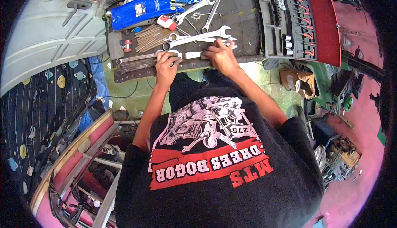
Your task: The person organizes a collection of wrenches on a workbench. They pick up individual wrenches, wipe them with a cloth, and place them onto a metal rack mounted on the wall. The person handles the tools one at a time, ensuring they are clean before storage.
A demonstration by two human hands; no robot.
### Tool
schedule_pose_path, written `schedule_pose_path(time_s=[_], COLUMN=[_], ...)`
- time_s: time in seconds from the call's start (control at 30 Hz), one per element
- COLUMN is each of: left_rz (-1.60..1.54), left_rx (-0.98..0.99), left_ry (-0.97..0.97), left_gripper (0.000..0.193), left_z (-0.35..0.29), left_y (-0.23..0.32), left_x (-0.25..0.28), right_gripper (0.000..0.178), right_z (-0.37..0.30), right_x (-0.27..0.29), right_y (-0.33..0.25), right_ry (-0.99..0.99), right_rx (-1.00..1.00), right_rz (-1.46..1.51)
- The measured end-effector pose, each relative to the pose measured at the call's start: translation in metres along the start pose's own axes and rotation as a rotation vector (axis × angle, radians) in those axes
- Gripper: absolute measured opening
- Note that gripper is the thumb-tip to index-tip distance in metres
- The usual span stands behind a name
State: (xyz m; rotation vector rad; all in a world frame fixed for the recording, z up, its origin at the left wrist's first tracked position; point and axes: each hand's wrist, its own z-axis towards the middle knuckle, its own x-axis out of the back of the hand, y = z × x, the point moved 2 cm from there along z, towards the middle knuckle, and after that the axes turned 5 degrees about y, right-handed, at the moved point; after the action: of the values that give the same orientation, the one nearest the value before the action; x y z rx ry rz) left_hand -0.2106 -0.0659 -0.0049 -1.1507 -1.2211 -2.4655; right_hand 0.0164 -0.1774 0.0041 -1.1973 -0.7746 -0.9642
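Hands: our left hand (167,65) has its fingers curled at the left end of a short, pale, smooth metal bar (192,55); our right hand (222,57) has its fingers bent over the right end.
Grip: undersides hidden; we cannot tell whether either set of fingers pinches.
Bar: between our hands near the desk's front edge; both ends covered, so we cannot confirm a wrench.
Hard to make out: wrench tips behind our right hand; lower corners, lost in the dark lens rim.
Desk: dark, stained top (244,15), the front strip carrying printed marks.
Room: green tiled floor (124,87), white panelled door (51,27), dark planet-patterned cloth (51,104).
Metal: long, glossy silver combination wrench (198,36), ring at left, forked at right.
Other textures: crinkled blue plastic packet (142,13); thin brown rods (149,39), bundled; red-lidded tool case (326,25), open.
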Motion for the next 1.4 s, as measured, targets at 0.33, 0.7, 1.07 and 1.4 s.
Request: schedule_pose_path(time_s=[0.33,0.7,1.07,1.4], left_rz=[0.011,0.006,-0.052,-0.026], left_rx=[-0.051,-0.05,-0.059,-0.077], left_ry=[-0.039,-0.037,-0.05,-0.042], left_gripper=[0.016,0.016,0.015,0.014], left_z=[0.004,0.005,0.008,0.006], left_y=[-0.005,-0.003,-0.009,0.0], left_x=[0.005,0.003,0.005,0.006], right_gripper=[0.026,0.023,0.027,0.022], right_z=[-0.011,0.011,0.008,0.005], right_x=[0.011,0.002,0.003,0.003], right_y=[0.007,-0.017,0.0,0.007], right_ry=[0.023,-0.014,0.034,0.092], right_rx=[-0.019,0.016,-0.019,-0.012], right_rz=[-0.057,-0.001,-0.048,-0.03])
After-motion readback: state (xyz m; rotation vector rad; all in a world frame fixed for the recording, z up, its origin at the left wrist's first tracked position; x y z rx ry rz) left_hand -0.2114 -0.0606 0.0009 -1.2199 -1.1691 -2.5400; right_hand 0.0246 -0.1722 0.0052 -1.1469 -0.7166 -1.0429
